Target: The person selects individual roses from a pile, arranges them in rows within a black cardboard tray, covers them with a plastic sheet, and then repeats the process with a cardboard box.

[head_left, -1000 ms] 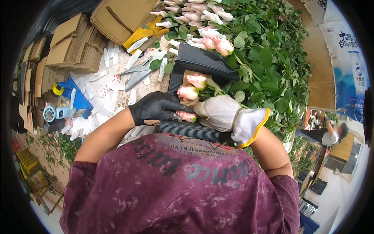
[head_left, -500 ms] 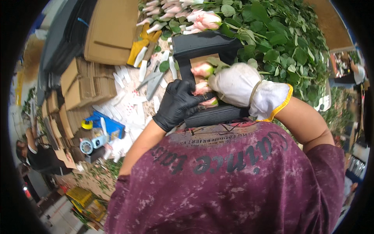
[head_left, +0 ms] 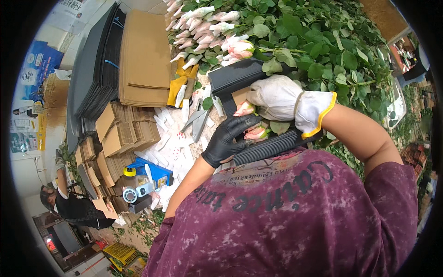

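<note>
Two pale pink roses lie in a folded black corrugated sheet (head_left: 272, 145) close to my body. My left hand (head_left: 226, 142), in a black glove, reaches in from the left with fingers stretched toward the blooms. Its fingertips lie between the farther rose (head_left: 244, 109) and the nearer rose (head_left: 255, 133), with the thumb lower down and apart. My right hand (head_left: 276, 97), in a white cloth glove with a yellow-trimmed cuff, is closed just behind the farther bloom. That rose's stem is hidden inside the glove. A bit of brown cardboard (head_left: 239, 96) shows inside the sheet.
Rose stems with leaves (head_left: 318, 46) pile up at the far right. Several white-netted roses (head_left: 198, 30) lie at the back. Grey-handled scissors (head_left: 198, 123), a yellow glove (head_left: 176, 85), cardboard stacks (head_left: 145, 60) and a blue box (head_left: 159, 174) are leftward. Another person (head_left: 69, 203) stands far left.
The view has shifted, so the scene sits lower and further right. Two blooms show in the sheet where three showed before. My left fingers have straightened somewhat; my right hand remains at the roses.
</note>
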Demonstrator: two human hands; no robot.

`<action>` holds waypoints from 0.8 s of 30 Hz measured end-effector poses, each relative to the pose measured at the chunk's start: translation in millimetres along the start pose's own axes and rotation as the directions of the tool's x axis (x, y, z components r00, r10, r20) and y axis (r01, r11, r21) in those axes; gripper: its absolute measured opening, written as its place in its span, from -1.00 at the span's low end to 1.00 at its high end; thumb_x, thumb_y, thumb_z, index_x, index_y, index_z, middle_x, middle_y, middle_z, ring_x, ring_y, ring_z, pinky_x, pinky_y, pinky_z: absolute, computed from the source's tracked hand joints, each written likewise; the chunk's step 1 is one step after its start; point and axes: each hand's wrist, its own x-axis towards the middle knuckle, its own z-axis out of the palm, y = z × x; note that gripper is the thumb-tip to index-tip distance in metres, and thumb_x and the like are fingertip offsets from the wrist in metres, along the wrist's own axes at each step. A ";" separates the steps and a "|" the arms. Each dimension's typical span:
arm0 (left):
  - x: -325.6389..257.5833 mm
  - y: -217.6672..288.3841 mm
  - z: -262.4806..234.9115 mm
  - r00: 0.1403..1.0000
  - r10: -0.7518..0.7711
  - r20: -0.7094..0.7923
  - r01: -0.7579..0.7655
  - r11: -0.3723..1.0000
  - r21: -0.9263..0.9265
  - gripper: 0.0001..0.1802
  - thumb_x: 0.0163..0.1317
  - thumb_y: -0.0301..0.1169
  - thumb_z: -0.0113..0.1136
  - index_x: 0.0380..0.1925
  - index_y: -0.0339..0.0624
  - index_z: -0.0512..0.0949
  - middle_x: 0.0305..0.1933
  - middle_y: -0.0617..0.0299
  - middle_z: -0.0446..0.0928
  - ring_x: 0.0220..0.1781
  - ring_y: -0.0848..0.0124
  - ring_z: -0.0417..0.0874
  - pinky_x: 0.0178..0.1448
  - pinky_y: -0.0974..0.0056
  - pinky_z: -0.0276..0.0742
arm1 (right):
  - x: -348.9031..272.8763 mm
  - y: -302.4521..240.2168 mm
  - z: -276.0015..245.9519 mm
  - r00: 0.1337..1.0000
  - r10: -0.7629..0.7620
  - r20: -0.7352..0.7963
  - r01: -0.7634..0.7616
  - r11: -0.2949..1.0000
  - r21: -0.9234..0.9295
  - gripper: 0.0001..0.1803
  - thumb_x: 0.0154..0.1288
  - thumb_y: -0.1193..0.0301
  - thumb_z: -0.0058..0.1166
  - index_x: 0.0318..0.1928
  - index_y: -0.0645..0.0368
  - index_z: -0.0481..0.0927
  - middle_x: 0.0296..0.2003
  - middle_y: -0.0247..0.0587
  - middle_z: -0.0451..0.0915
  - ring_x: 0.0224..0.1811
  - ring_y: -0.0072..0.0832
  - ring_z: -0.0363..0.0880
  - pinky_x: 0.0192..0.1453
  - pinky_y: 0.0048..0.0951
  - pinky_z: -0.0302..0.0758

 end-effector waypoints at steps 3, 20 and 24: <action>0.1 20.4 -9.0 0.991 -0.073 0.115 -0.020 0.760 0.649 -0.31 -0.03 -0.28 0.43 0.22 0.26 0.56 0.34 0.33 0.44 0.37 0.12 0.37 0.40 0.08 0.23 | -3.0 -2.6 11.4 1.000 -0.001 0.013 0.003 0.992 -0.125 -0.87 0.10 0.39 0.14 -0.36 0.18 0.63 -0.36 -0.06 0.63 -0.30 -0.08 0.67 -0.25 -0.15 0.59; 9.2 -13.1 6.9 0.977 0.039 -0.208 0.019 0.963 0.268 -0.29 0.04 -0.56 0.36 0.28 -0.15 0.43 0.29 0.01 0.42 0.27 0.06 0.45 0.34 0.11 0.39 | 12.8 -12.0 -110.3 0.822 0.197 -0.535 -0.412 0.855 -0.317 -0.79 0.37 0.35 -0.04 -0.19 -0.03 0.69 -0.44 -0.15 0.66 -0.46 -0.21 0.66 -0.40 -0.22 0.60; 7.7 -27.8 7.7 0.981 -0.125 -0.150 0.123 0.992 -0.026 -0.31 -0.02 -0.56 0.43 0.20 -0.18 0.48 0.13 0.05 0.55 0.18 0.08 0.53 0.27 0.10 0.43 | 9.6 -53.8 -56.8 0.987 0.161 0.017 -0.146 0.928 -0.343 -0.80 0.28 0.29 0.03 -0.33 0.11 0.64 -0.41 -0.09 0.69 -0.42 -0.16 0.70 -0.42 -0.16 0.61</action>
